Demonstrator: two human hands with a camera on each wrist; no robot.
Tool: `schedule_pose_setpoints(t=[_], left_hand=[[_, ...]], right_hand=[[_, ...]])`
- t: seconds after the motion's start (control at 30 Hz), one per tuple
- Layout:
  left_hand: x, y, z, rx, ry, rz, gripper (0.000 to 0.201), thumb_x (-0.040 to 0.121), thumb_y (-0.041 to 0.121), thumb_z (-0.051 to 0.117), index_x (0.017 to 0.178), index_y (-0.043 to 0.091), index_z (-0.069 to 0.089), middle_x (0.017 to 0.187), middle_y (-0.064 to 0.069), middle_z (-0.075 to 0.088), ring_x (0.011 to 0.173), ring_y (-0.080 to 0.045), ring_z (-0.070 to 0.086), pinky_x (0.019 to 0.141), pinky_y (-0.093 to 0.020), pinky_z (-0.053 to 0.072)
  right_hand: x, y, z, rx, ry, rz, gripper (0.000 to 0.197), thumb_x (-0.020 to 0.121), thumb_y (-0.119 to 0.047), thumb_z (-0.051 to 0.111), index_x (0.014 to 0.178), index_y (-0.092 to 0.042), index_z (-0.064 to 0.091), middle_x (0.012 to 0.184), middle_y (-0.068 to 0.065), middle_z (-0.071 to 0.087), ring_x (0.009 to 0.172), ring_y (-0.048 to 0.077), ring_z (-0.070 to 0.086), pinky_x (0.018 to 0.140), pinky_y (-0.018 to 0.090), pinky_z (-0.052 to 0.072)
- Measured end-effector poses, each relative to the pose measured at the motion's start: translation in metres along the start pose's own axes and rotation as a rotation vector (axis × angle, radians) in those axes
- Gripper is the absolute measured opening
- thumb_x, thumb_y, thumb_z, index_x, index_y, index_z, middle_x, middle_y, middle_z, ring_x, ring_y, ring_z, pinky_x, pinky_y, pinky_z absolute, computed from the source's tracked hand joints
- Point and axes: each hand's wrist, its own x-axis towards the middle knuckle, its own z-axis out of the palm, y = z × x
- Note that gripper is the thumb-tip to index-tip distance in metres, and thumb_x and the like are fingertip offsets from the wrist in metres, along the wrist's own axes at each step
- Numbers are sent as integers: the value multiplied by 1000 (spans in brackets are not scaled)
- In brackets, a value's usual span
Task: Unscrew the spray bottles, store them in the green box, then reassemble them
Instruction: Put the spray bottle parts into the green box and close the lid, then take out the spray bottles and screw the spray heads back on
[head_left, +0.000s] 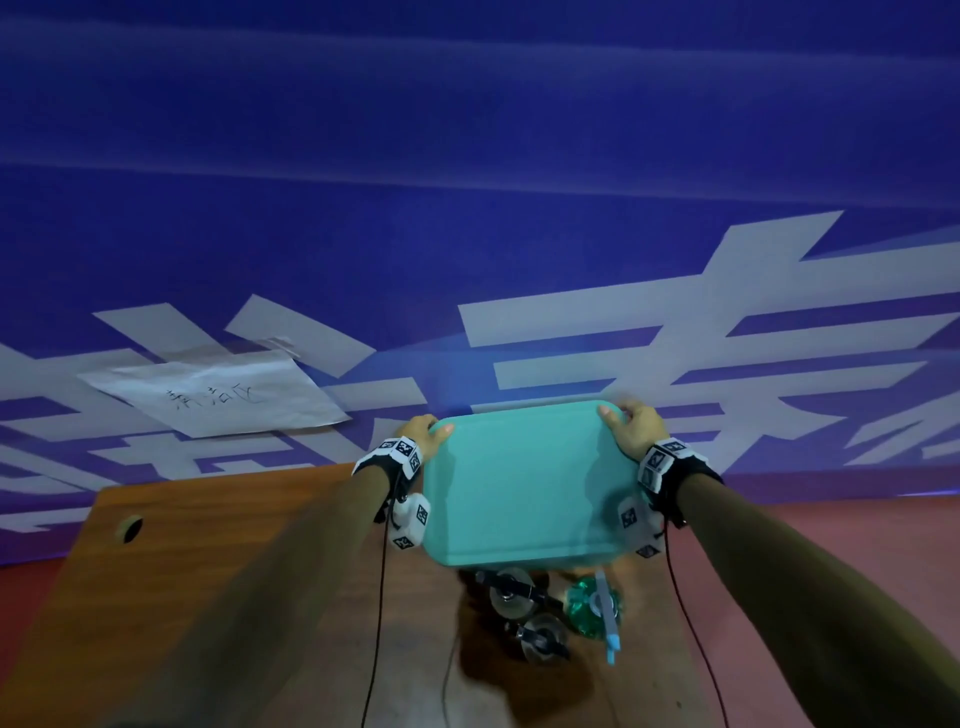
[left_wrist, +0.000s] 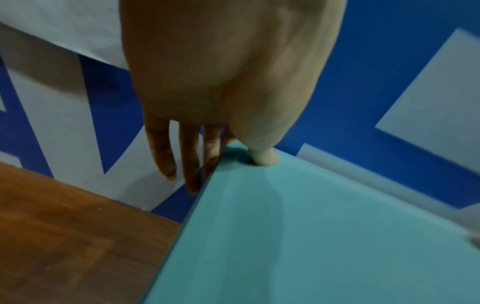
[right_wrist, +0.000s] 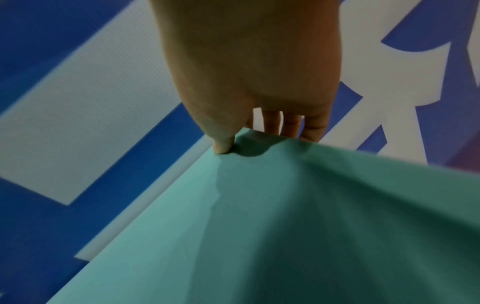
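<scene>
The green box (head_left: 524, 483) is held up over the wooden table (head_left: 208, 597), its flat smooth face turned toward me. My left hand (head_left: 423, 434) grips its far left corner, thumb (left_wrist: 263, 159) on the flat face and fingers (left_wrist: 189, 160) curled past the edge. At the far right corner my right hand (head_left: 631, 426) grips the same way, thumb (right_wrist: 223, 145) on the face, fingers (right_wrist: 291, 125) behind the rim. Below the box's near edge lie two clear spray bottles (head_left: 511, 592) (head_left: 543, 636) with black heads and a green bottle (head_left: 595, 605) with a blue-grey sprayer.
A blue banner with large white characters (head_left: 675, 338) hangs behind the table, with a handwritten paper sheet (head_left: 218, 397) taped to it. The tabletop has a round cable hole (head_left: 130, 527) at the left. Red floor (head_left: 831, 545) lies to the right. Thin black wires hang from both wrists.
</scene>
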Motion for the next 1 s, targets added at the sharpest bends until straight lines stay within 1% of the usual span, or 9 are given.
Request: schedule_pose_setpoints(t=[0.1, 0.23, 0.33, 0.4, 0.5, 0.63, 0.73, 0.83, 1.0], left_hand=[[-6, -9, 1, 25, -68, -72, 95, 70, 83, 55, 130, 9, 61, 129, -8, 65, 115, -30, 64, 99, -39, 50], [-29, -29, 24, -49, -157, -133, 68, 82, 68, 65, 113, 9, 70, 110, -8, 73, 99, -28, 70, 86, -37, 57], [-43, -37, 39, -204, -90, -116, 68, 77, 68, 71, 108, 8, 72, 108, -11, 75, 95, -29, 71, 87, -41, 58], [-48, -32, 41, -211, -25, -93, 76, 73, 70, 71, 115, 8, 71, 113, -14, 73, 98, -31, 70, 90, -44, 56], [-74, -12, 29, -9, 73, -94, 89, 78, 62, 72, 139, 2, 48, 132, -16, 61, 119, -36, 59, 98, -43, 50], [-138, 13, 24, 288, 399, 329, 49, 91, 36, 67, 131, 14, 49, 125, -6, 57, 115, -27, 54, 93, -41, 48], [-191, 26, 40, 358, 384, 663, 29, 97, 41, 55, 118, 20, 56, 110, 3, 59, 101, -19, 58, 83, -34, 50], [-212, 22, 60, 407, 226, 756, 46, 99, 60, 42, 119, 22, 58, 113, 6, 62, 102, -13, 58, 86, -31, 50], [-227, 14, 81, 418, 97, 744, 52, 97, 68, 34, 113, 26, 62, 107, 5, 67, 97, -16, 60, 80, -32, 48]], right_hand=[[-14, 7, -6, -76, -48, -18, 71, 89, -52, 68, 142, -10, 48, 136, 15, 59, 125, 34, 55, 99, 37, 44], [-36, 27, -5, -93, -45, -56, 58, 88, -52, 68, 129, -12, 59, 120, 10, 69, 109, 32, 64, 90, 37, 51], [-47, 29, -2, -70, -22, -53, 51, 92, -51, 63, 127, -14, 59, 120, 12, 68, 105, 31, 63, 87, 36, 49], [-52, 26, -1, -173, -30, -46, 62, 95, -55, 56, 139, -11, 46, 134, 18, 59, 120, 38, 55, 96, 42, 45], [-67, 20, -2, -377, 35, -108, 83, 93, -58, 54, 155, -15, 19, 148, 19, 41, 135, 42, 38, 105, 52, 38], [-116, 15, -16, -394, 290, -646, 47, 97, -40, 54, 134, -13, 46, 119, 12, 57, 108, 33, 55, 85, 44, 51], [-158, 24, -24, -582, 72, -923, 28, 97, -46, 43, 107, -21, 52, 90, 2, 60, 81, 28, 61, 66, 35, 48], [-182, 37, -17, -898, -235, -868, 44, 91, -65, 30, 110, -28, 46, 86, 3, 66, 79, 29, 65, 66, 36, 50], [-202, 62, 14, -1022, -290, -675, 78, 85, -79, 27, 143, -28, 30, 101, 7, 72, 90, 30, 69, 74, 37, 54]])
